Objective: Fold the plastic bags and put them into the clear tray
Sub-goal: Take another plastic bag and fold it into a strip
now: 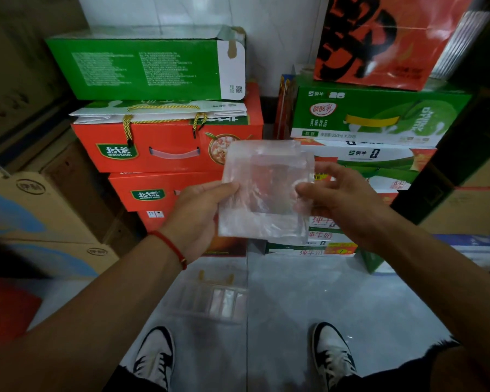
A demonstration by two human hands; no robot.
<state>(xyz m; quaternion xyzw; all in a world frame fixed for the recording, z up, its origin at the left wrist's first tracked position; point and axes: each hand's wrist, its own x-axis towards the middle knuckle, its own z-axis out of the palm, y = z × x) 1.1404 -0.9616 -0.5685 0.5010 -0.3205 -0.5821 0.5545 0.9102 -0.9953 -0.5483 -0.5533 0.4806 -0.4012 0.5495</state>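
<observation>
Head view, standing posture, looking down past both forearms to the floor. I hold 1 folded clear plastic bag point(266, 190) up at chest level, in front of the stacked drink cartons. My left hand point(201, 219) grips its left edge, thumb laid over the front and the other fingers hidden behind the film. My right hand point(340, 199) pinches the right edge between thumb and curled fingers; the remaining fingers arch loosely above it. The bag shows overlapping layers forming a rough square, so I judge the folding step to be nearly finished or in its last crease.

The clear tray point(210, 302) lies on the grey floor tile point(337, 306) below my hands, between and ahead of my 2 shoes point(156, 357). Pale folded film seems to sit in its right-hand part; I cannot tell how many bags are there.

Next move, as I judge it: keep the fold pressed flat so the slippery layers do not spring open, bend down, and lay the bag into the tray beside the film already there. A red cord bracelet point(171, 247) circles my left wrist. An orange carton with a rope handle point(164, 145) stands behind the bag.
</observation>
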